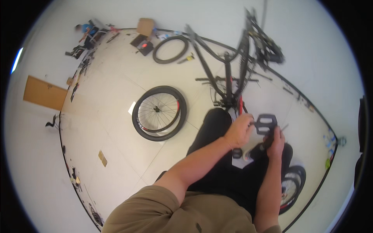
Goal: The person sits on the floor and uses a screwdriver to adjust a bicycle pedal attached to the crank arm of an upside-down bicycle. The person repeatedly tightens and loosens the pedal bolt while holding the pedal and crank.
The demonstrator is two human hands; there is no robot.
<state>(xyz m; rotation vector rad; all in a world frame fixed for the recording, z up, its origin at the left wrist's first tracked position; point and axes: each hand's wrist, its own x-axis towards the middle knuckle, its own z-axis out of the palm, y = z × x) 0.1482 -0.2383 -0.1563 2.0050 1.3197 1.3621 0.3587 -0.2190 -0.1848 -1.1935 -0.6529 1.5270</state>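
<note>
A black bicycle pedal [266,123] with a two-slot platform is raised above my lap. My left hand [241,130] is closed at the pedal's left end, fingers pinched by its axle. Just below the pedal's right side, my right hand [276,143] is closed around a dark object whose kind I cannot make out. A thin rod [285,127] sticks out beyond its fingers. A second black pedal [237,153] lies lower, near my left forearm, beside a small whitish item [246,156]. Ahead of my knees stands a black bicycle frame [228,70], without wheels and slightly blurred.
A wheel with tyre [180,116] lies on the floor to the left, and another tyre [155,54] lies farther off. More wheels [297,182] are at my right. An open box [145,27] and a person in blue [87,30] are by the far wall.
</note>
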